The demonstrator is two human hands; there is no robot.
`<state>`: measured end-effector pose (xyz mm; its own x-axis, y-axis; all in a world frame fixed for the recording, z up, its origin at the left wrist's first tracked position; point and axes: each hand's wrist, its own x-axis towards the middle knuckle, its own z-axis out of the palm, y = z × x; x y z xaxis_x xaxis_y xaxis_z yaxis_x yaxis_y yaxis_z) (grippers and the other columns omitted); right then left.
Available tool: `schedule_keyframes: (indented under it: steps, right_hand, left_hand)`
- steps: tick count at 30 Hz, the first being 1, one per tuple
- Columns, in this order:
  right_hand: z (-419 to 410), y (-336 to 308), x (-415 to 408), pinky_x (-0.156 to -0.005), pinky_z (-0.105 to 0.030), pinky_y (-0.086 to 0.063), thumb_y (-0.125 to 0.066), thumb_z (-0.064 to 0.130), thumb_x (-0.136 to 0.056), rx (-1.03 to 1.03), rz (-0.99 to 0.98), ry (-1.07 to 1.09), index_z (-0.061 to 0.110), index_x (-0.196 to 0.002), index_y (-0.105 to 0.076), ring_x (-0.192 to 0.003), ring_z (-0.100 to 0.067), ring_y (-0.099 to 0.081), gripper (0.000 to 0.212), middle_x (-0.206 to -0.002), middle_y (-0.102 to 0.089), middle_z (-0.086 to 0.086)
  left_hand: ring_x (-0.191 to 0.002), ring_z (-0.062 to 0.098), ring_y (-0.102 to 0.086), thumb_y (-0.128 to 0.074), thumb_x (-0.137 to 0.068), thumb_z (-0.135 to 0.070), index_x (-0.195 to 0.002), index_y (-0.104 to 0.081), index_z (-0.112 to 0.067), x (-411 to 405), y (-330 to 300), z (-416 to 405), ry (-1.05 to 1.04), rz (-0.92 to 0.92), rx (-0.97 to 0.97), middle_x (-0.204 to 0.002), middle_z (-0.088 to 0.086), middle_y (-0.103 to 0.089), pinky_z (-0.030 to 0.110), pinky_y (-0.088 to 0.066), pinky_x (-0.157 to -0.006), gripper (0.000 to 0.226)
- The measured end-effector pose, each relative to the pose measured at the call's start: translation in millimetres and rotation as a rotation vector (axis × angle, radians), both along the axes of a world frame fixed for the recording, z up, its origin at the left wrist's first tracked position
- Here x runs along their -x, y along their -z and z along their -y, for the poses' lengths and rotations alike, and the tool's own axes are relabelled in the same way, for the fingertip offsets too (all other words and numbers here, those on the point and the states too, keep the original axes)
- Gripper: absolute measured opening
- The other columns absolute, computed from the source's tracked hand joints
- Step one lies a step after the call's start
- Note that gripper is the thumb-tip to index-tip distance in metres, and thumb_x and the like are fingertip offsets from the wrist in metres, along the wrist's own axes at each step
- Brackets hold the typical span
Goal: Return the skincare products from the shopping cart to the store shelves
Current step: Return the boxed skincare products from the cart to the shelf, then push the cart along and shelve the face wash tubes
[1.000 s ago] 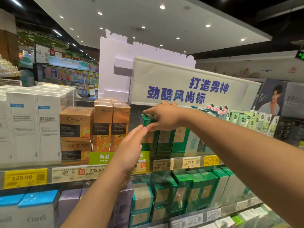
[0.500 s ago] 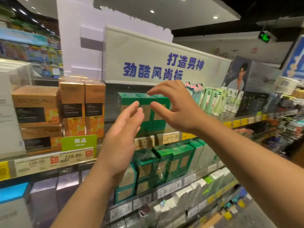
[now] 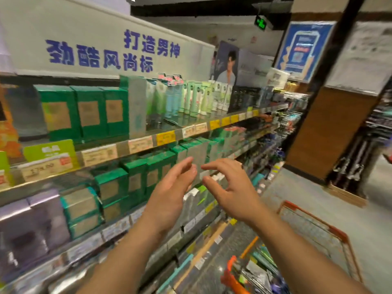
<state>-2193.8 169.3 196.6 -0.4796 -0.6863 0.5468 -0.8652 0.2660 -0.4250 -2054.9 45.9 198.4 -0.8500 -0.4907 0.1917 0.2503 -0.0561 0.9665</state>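
Note:
Three green skincare boxes [image 3: 84, 112] stand side by side on the upper shelf [image 3: 135, 143] at the left. My left hand [image 3: 169, 194] hovers below them in front of the middle shelf, fingers straight and holding nothing. My right hand [image 3: 231, 192] is beside it, fingers loosely bent, also empty. The orange-rimmed shopping cart [image 3: 314, 225] is at the lower right with several blurred products [image 3: 261, 270] inside.
More green boxes [image 3: 135, 179] fill the middle shelf, purple boxes [image 3: 31, 221] lie lower left. Tubes [image 3: 191, 98] line the upper shelf to the right. A brown pillar [image 3: 331, 128] stands beyond the aisle floor [image 3: 339, 209].
Both hands dropped from the green boxes on the upper shelf and came away empty. My view swung right and down, bringing the cart into sight.

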Motion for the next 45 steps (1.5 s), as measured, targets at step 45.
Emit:
schedule_keyframes:
  steps: [45]
  right_hand:
    - [-415.1, 263.0, -4.7, -0.123, -0.064, 0.004, -0.021, 0.082, -0.089, -0.753, 0.875, 0.909, 0.038, -0.164, -0.016, -0.16, -0.031, -0.004, 0.087, -0.173, -0.011, -0.007]
  left_hand:
    - [-0.159, 0.021, -0.004, -0.023, -0.093, -0.077, -0.162, -0.009, -0.043, 158.2, 250.9, -304.8, 0.65, 0.937, 1.488, -0.172, -0.011, -0.006, 0.064, -0.023, -0.12, 0.079]
